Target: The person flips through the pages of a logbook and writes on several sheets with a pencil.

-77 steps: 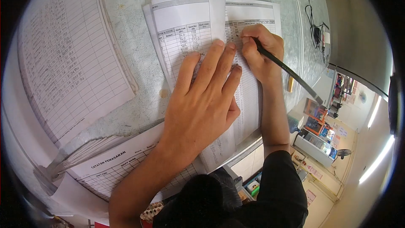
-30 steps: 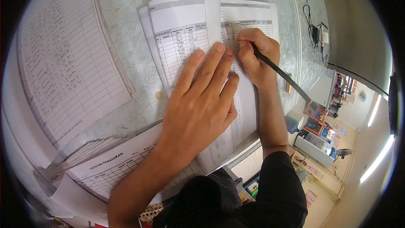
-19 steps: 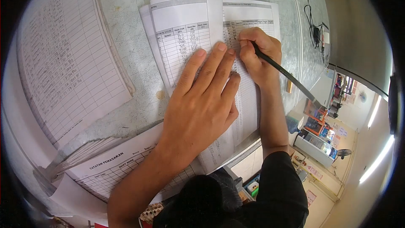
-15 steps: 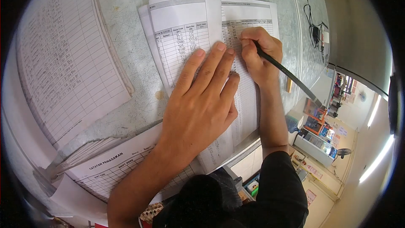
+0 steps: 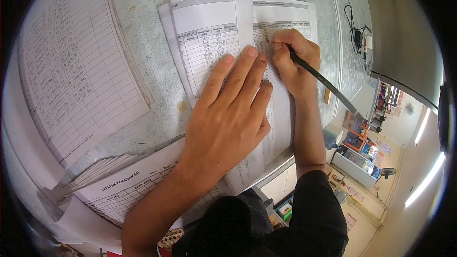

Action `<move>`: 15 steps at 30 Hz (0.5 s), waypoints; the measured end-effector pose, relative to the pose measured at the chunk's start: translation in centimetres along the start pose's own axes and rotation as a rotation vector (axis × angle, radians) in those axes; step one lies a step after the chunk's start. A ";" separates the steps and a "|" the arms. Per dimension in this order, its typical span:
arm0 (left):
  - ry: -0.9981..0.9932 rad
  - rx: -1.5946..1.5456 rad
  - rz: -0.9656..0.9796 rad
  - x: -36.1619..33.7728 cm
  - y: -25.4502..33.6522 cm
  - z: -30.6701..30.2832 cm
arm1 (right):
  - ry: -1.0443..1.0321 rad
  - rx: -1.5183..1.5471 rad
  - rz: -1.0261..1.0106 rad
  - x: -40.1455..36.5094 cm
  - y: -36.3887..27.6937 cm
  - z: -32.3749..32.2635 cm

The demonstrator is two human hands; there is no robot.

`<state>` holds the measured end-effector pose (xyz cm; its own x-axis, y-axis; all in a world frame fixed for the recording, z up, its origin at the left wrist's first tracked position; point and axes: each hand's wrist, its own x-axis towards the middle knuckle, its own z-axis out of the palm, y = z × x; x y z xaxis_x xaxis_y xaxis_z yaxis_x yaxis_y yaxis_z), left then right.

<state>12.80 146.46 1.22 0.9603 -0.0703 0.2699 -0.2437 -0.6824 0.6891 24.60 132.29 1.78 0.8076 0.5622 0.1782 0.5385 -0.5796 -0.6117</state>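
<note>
My left hand [image 5: 233, 100] lies flat with its fingers spread over a folded printed form [image 5: 203, 14], which has columns of handwritten numbers. Under and to the right of it is a second printed sheet [image 5: 285, 14] with a dense table. My right hand [image 5: 297, 62] rests on that second sheet, its fingers closed around a long dark pencil [image 5: 328, 83]. The pencil slants down to the right, away from the page. Its writing tip is hidden behind my fingers.
A stack of handwritten sheets [image 5: 85, 76] lies at the left of the metal table [image 5: 143, 28]. A form headed "Catatan Pemasakan" [image 5: 114, 188] lies under my left forearm. A black cable [image 5: 354, 33] sits at the table's far right, and a fan [image 5: 388, 172] stands in the room beyond.
The folded form and both hands appear shifted very slightly to the right in view. My right hand still grips the pencil, and my left hand remains flat on the form.
</note>
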 end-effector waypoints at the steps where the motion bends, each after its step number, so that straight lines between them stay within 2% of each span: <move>1: -0.002 0.003 -0.001 -0.1 0.0 0.0 | -0.012 -0.019 0.005 0.0 -0.2 -0.1; 11: 0.002 0.000 0.001 -0.1 -0.1 0.1 | 0.051 0.045 -0.001 0.1 0.2 0.2; 15: 0.001 0.002 0.001 -0.1 0.0 0.0 | 0.014 0.009 0.023 0.2 -0.1 -0.1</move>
<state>12.72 146.47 1.17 0.9599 -0.0703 0.2713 -0.2445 -0.6835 0.6878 24.70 132.41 1.95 0.8232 0.5403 0.1746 0.5175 -0.5873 -0.6224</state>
